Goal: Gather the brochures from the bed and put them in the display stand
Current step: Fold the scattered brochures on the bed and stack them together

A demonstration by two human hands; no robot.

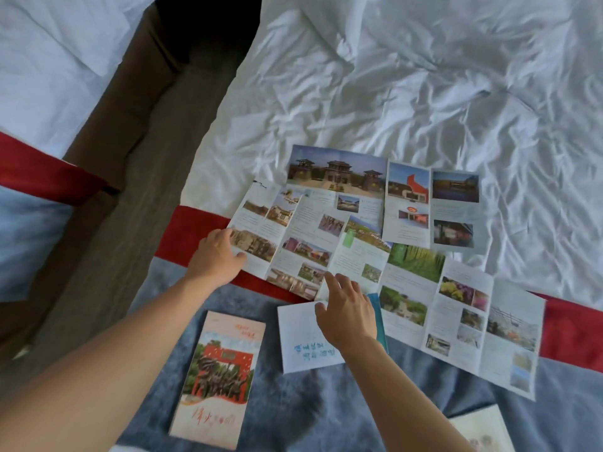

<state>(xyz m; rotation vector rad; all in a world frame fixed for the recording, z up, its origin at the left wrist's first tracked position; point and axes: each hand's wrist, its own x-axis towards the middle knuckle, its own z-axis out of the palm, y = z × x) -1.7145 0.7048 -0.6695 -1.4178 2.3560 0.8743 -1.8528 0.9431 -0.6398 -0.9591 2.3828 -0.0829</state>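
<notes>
Fingers first: on our left hand point(217, 254) they curl over the left edge of an unfolded brochure point(261, 236), thumb pressing down on the glossy page, so we grip that corner. Our right hand point(347, 309) lies fingers loosely spread and fairly straight, tips touching the lower edge of the overlapping paper sheets, holding nothing.

Three unfolded brochures fan across the bed point(424, 76), creased into panels full of small photos: the one we hold at left, a wider one with towers point(385, 184) behind it, and a long one with green garden pictures point(456, 321) slanting to the right. Nearer us, a folded brochure with a red gate cover point(218, 376) lies flat on the soft blue-grey runner point(293, 412), and a white folded leaflet point(300, 337) sits partly under our right wrist. The sheet is white and heavily wrinkled; a red band point(571, 331) crosses it.
</notes>
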